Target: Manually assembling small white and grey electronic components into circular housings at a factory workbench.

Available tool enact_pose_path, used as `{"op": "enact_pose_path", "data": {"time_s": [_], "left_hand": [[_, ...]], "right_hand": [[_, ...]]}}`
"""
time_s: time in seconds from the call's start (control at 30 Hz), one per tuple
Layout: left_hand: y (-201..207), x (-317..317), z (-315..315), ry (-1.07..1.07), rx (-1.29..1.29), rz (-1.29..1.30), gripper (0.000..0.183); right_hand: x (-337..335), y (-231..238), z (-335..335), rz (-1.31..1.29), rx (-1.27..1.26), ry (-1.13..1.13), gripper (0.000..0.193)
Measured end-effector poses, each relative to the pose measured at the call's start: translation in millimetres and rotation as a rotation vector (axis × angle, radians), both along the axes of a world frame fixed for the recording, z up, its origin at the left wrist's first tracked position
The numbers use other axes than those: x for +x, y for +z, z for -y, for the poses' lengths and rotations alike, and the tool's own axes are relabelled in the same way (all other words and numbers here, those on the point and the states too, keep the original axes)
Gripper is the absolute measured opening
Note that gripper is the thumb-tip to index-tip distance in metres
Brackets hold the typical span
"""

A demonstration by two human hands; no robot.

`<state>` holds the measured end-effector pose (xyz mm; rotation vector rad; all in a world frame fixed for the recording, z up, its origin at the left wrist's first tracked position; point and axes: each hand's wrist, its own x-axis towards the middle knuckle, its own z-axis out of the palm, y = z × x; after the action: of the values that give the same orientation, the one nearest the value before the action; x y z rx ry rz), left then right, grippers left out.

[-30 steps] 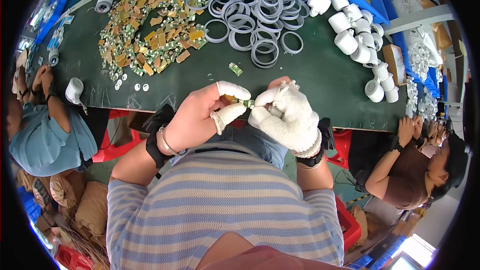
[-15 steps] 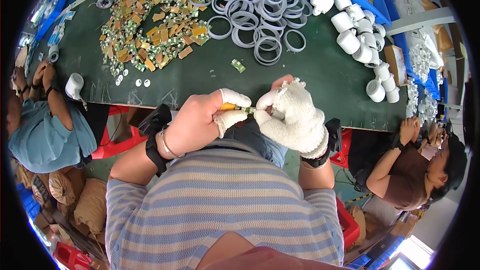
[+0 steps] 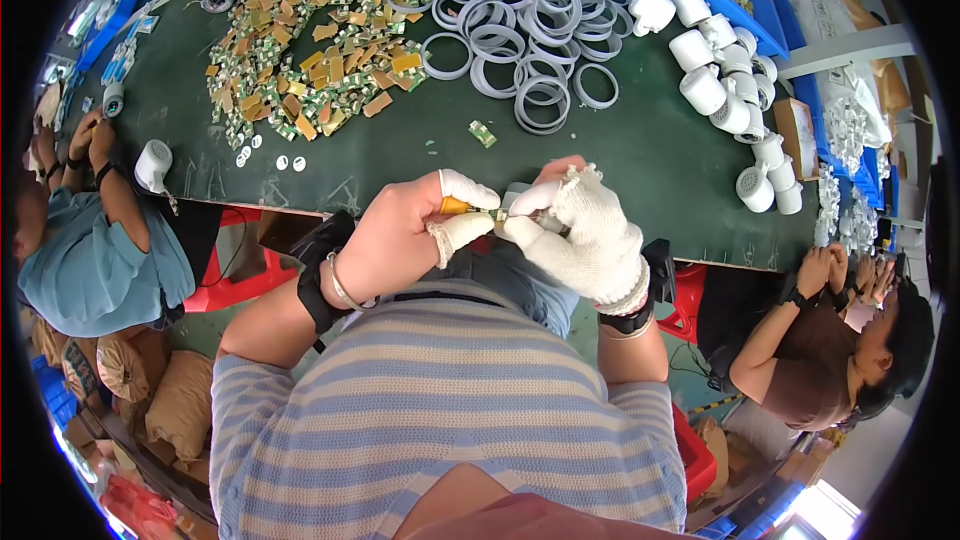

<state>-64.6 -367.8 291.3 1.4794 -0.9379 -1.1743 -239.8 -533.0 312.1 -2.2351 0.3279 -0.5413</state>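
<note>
My left hand (image 3: 392, 230), with white covers on its thumb and index finger, pinches a small green circuit board (image 3: 501, 215) over the table's near edge. An orange-yellow piece (image 3: 454, 206) shows between those fingers, on the board's left side. From the other side my right hand (image 3: 590, 235), in a white knitted glove, closes its thumb and index finger at the board's right end. A greyish object (image 3: 517, 192) partly shows behind the right fingertips; its kind is hidden. Beyond both hands, one loose circuit board (image 3: 482, 133) lies on the green table (image 3: 380, 165).
A heap of circuit boards (image 3: 310, 60) covers the far left. Grey rings (image 3: 540, 30) pile up at far centre, white camera housings (image 3: 715, 80) at right. Another housing (image 3: 153, 166) and white discs (image 3: 283, 162) lie left. Co-workers' hands (image 3: 822, 268) rest at the right edge.
My fingertips have drawn closer together, covering more of the circuit board. A greyish object now shows behind the right fingertips. The whole view has shifted slightly.
</note>
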Motion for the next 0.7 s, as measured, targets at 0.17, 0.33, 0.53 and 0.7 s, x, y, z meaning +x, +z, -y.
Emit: {"op": "enact_pose_path", "data": {"time_s": [0.17, 0.33, 0.53, 0.7], "left_hand": [[7, 1, -4, -0.015, -0.088, 0.075, 0.024], [15, -1, -8, -0.002, -0.111, 0.206, 0.021], [-1, -8, -9, 0.055, -0.199, 0.503, 0.023], [23, 22, -16, 0.131, -0.196, 0.293, 0.026]], "right_hand": [[5, -1, 8, -0.011, -0.135, 0.06, 0.021], [13, -1, 12, -0.007, -0.098, 0.182, 0.018], [22, -2, 7, 0.004, -0.201, 0.187, 0.018], [19, 11, -4, 0.084, -0.172, 0.02, 0.039]]}}
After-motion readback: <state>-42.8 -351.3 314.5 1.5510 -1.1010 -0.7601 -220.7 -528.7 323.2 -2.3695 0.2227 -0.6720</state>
